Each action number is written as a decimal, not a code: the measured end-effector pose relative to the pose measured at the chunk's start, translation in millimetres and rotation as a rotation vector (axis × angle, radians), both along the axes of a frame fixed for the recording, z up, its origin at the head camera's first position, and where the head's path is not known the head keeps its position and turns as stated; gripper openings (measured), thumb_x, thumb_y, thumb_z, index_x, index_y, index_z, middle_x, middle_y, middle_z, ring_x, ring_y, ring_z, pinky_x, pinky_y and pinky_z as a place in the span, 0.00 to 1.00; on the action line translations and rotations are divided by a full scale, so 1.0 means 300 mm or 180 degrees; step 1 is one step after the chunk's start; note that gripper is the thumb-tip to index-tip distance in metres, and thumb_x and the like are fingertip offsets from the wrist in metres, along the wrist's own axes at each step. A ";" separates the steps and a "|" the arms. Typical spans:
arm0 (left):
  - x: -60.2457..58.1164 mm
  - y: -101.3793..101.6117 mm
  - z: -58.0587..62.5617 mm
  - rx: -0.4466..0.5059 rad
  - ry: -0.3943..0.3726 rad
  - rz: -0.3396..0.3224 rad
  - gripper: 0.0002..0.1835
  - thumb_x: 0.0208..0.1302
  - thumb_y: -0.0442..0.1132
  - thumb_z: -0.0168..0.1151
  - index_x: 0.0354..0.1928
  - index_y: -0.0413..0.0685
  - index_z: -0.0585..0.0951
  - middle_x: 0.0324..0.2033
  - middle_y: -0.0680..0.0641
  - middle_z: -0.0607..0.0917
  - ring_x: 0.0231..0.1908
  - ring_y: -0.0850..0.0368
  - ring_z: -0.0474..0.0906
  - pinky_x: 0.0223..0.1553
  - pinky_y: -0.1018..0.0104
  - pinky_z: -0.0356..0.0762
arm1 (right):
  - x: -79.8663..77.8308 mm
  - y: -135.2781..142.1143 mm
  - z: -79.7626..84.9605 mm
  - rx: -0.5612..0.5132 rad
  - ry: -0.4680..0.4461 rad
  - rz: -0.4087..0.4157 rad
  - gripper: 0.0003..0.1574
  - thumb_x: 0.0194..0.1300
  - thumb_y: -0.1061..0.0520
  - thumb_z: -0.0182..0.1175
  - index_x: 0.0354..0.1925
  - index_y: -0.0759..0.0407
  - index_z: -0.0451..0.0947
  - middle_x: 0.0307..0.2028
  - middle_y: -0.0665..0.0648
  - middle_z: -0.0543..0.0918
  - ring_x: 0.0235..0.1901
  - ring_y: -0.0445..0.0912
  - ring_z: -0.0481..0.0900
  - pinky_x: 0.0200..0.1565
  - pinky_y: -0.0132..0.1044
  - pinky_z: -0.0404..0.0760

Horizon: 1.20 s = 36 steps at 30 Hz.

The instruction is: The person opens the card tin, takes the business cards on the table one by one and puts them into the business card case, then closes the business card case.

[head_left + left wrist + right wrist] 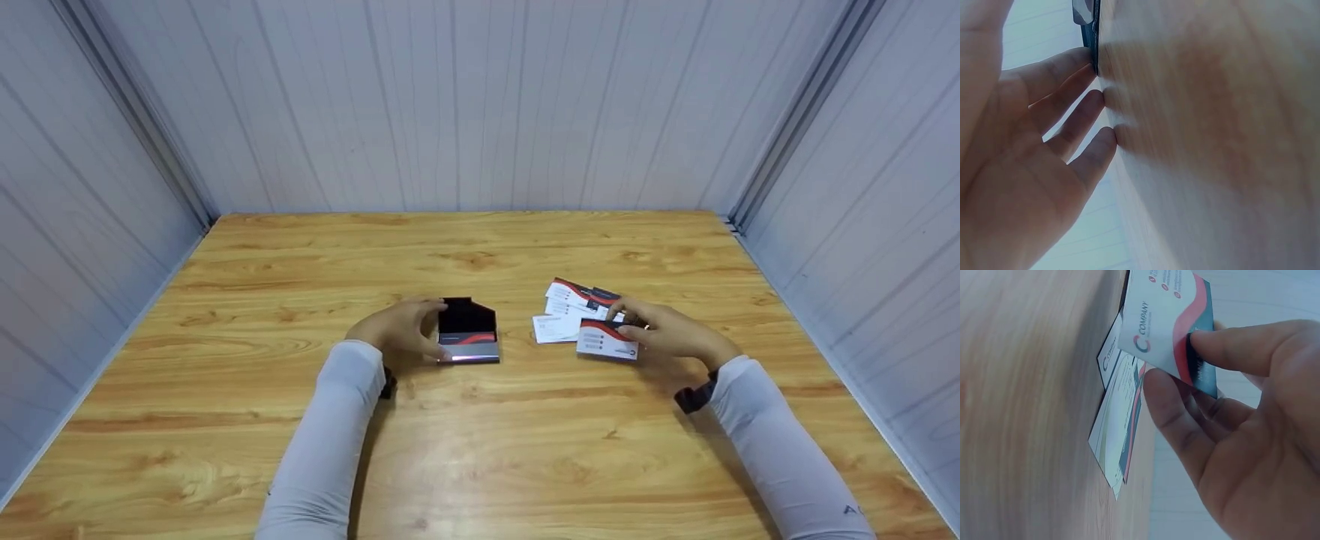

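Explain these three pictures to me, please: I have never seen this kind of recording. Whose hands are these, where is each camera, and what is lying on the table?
No machine here: a person in long pale sleeves works with bare hands at a wooden table walled in by pale panels. The wide picture comes from a camera on the person's head, looking down. The other two come from cameras strapped to the wrists, so each shows its own palm up close, with the table tilted.

The left hand rests against the side of a small dark card case with its lid open; its fingers look fairly straight. The right hand pinches one business card, printed "COMPANY", between thumb and fingers, lifted off the table. More loose cards lie on the table beside it.
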<state>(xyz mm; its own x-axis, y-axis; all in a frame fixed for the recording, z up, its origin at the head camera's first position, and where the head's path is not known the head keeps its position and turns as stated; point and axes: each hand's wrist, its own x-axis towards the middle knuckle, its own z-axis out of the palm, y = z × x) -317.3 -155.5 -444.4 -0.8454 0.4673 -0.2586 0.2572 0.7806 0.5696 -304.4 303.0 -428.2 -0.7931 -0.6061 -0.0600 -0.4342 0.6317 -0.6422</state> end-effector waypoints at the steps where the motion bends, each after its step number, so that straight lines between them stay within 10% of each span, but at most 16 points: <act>1: 0.000 0.000 0.000 0.0008 -0.0003 0.0006 0.58 0.47 0.62 0.79 0.78 0.56 0.61 0.77 0.47 0.55 0.75 0.44 0.48 0.71 0.43 0.51 | -0.001 -0.003 0.000 0.0007 -0.0001 -0.0026 0.13 0.79 0.57 0.51 0.58 0.49 0.70 0.48 0.62 0.81 0.48 0.55 0.78 0.50 0.52 0.76; 36: 0.000 -0.002 0.000 -0.0009 -0.0022 0.0007 0.58 0.47 0.63 0.79 0.78 0.56 0.60 0.77 0.46 0.54 0.75 0.44 0.49 0.71 0.43 0.53 | -0.079 -0.309 0.011 -0.0666 0.0802 0.0040 0.10 0.72 0.57 0.63 0.49 0.56 0.83 0.34 0.52 0.84 0.34 0.45 0.81 0.37 0.40 0.81</act>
<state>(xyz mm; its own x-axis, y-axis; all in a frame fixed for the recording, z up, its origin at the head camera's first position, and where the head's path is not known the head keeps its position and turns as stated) -317.3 -156.0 -444.5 -0.8446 0.4647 -0.2659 0.2515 0.7827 0.5693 -328.2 210.3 -424.8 -0.7595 -0.5944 0.2641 -0.6029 0.4909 -0.6289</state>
